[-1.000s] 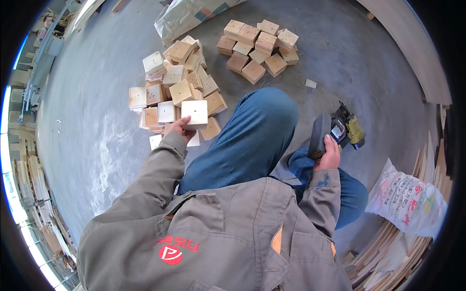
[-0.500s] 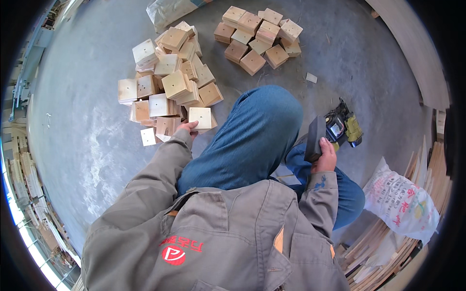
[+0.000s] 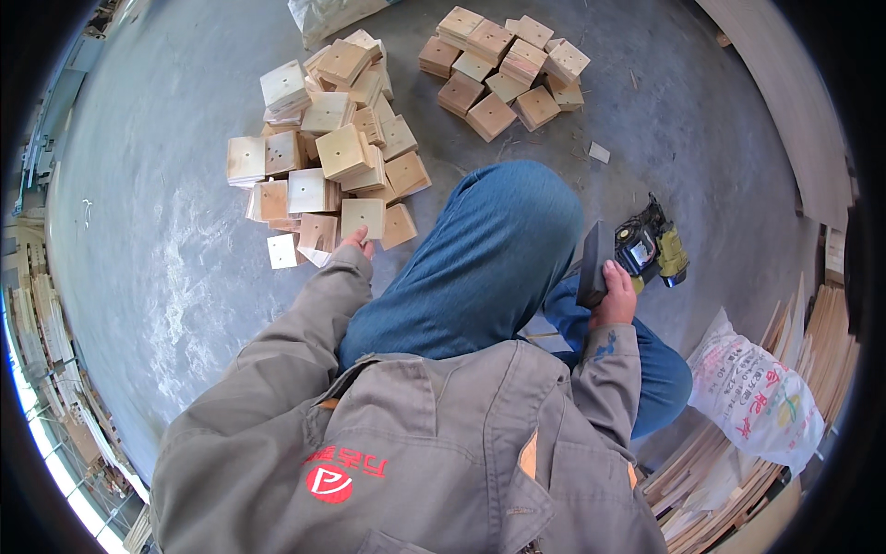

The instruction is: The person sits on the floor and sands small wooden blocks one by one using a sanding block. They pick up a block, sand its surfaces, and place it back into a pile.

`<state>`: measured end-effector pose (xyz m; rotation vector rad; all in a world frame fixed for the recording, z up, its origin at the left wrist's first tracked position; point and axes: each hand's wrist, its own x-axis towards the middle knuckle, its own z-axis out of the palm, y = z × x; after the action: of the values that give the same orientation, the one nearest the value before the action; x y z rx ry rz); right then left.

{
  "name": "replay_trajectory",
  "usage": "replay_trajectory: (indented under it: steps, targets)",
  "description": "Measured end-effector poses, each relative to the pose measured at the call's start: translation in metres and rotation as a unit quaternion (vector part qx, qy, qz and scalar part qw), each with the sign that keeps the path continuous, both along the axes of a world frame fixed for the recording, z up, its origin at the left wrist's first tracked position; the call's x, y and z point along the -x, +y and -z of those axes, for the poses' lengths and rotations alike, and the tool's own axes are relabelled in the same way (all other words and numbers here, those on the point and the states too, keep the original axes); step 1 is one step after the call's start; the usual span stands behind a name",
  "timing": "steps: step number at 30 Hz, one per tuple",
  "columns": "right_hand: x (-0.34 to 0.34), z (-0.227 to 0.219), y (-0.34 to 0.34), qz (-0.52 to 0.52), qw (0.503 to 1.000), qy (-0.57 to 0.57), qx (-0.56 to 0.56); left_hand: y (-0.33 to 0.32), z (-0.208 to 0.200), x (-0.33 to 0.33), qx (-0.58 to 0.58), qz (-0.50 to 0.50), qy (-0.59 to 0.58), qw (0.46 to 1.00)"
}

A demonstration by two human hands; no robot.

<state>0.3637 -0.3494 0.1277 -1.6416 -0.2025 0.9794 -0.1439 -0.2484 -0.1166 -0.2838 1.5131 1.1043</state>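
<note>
My left hand [image 3: 359,242] grips the near edge of a square wooden block [image 3: 362,215], its thumb on top and the fingers partly hidden under it. This block lies at the near end of a loose pile of similar pale blocks [image 3: 342,152] with small dark holes. Just right of it another wooden block [image 3: 399,225] lies at the pile's edge. Beyond my raised knee, my right hand [image 3: 616,297] is closed round a dark grey rectangular block [image 3: 595,265], held upright. A black and yellow-green power tool [image 3: 650,246] is right beside that dark block.
A second cluster of wooden blocks [image 3: 490,117] sits farther off on the concrete floor [image 3: 148,222]. A small pale chip [image 3: 599,151] lies right of it. Wood strips [image 3: 720,471] and a white printed sack [image 3: 752,399] are at the lower right. A pale bag [image 3: 337,14] is at the top.
My left hand has shifted the square wooden block leftward, baring the block beside it. My right hand still holds the dark grey block almost unmoved. The view has shifted slightly.
</note>
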Motion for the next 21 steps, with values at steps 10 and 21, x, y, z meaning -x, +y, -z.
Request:
replay_trajectory:
  steps: [10,21]
  targets:
    - [-0.002,-0.003,-0.008,0.012,1.0,-0.007,0.011,0.014,-0.04,-0.025,-0.002,-0.019,-0.079,0.997]
    - [0.001,-0.001,-0.004,0.009,1.0,-0.009,-0.012,0.013,-0.071,-0.038,0.077,0.072,-0.072,0.992]
